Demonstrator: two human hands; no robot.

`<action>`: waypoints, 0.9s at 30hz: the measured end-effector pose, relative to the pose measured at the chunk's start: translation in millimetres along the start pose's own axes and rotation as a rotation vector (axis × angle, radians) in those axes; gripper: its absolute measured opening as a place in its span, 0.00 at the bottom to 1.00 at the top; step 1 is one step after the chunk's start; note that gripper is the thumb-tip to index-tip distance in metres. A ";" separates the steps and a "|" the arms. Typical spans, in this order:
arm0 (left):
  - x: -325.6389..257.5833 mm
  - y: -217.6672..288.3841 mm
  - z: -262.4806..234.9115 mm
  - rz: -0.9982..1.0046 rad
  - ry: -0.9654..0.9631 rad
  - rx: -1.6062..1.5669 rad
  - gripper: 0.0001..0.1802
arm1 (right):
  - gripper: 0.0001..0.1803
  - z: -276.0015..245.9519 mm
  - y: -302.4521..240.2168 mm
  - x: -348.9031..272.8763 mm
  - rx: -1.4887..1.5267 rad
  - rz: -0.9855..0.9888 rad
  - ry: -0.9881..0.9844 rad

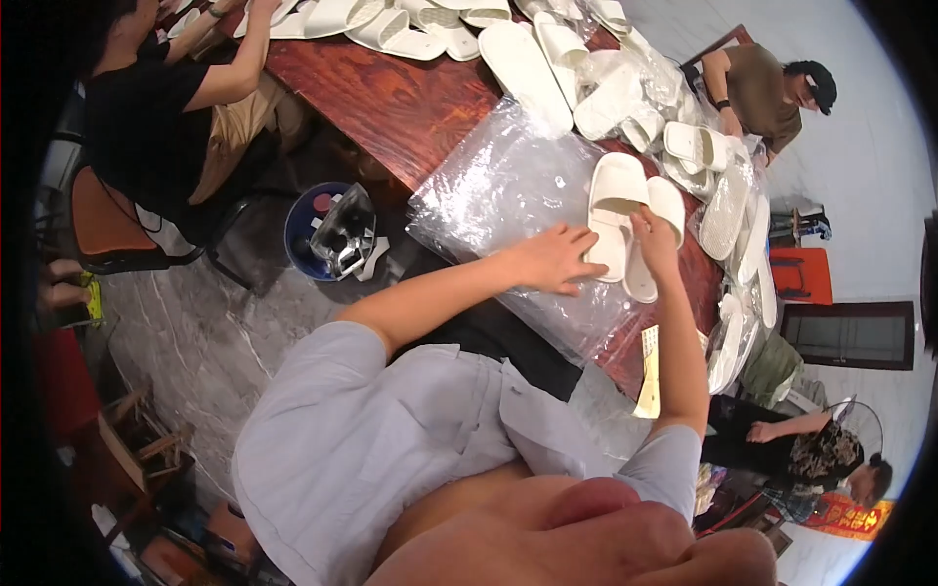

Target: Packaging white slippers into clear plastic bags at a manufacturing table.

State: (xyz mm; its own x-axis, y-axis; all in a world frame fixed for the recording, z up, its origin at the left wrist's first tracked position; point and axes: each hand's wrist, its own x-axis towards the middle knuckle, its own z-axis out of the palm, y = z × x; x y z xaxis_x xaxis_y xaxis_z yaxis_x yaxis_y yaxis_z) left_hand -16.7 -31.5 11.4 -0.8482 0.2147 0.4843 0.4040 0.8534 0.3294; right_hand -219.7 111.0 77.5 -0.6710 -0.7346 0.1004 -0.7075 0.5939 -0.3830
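Two white slippers lie side by side on a stack of clear plastic bags (489, 186) on a red-brown wooden table (391, 93). My right hand (656, 241) is closed on the right slipper (668, 203), with its fingers between the pair. With fingers spread, my left hand (553, 259) lies flat on the bags. Its fingertips touch the near end of the left slipper (616, 200).
Several loose white slippers (528, 59) and bagged ones (728, 200) cover the far and right parts of the table. A blue bucket (311, 230) stands on the floor to the left. Other people sit at the top left (156, 107), top right (762, 93) and lower right (821, 454).
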 end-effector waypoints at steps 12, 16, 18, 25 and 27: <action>-1.0 -7.0 13.7 0.001 -0.164 0.033 0.30 | 0.32 -32.4 -210.7 226.0 0.080 -0.479 0.064; 0.0 -2.6 8.6 -0.006 -0.191 0.051 0.30 | 0.28 -17.1 -275.2 253.5 0.279 -0.610 -0.135; 1.7 -0.7 6.1 -0.012 -0.246 0.071 0.30 | 0.29 4.3 -270.7 260.1 0.105 -0.598 -0.144; -0.9 -0.6 0.9 -0.039 -0.268 0.068 0.29 | 0.62 112.4 -185.7 206.7 -0.325 -0.253 -0.187; -0.3 -2.5 0.6 -0.013 -0.212 0.046 0.29 | 0.65 114.5 -172.4 202.7 -0.080 -0.232 -0.057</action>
State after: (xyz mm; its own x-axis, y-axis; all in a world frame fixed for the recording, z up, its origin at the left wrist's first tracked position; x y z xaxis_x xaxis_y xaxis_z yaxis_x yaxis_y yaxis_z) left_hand -17.6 -33.5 9.9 -0.9082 0.2945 0.2974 0.3808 0.8763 0.2950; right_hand -208.5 -177.8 58.7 -0.4766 -0.8703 0.1243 -0.8579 0.4296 -0.2820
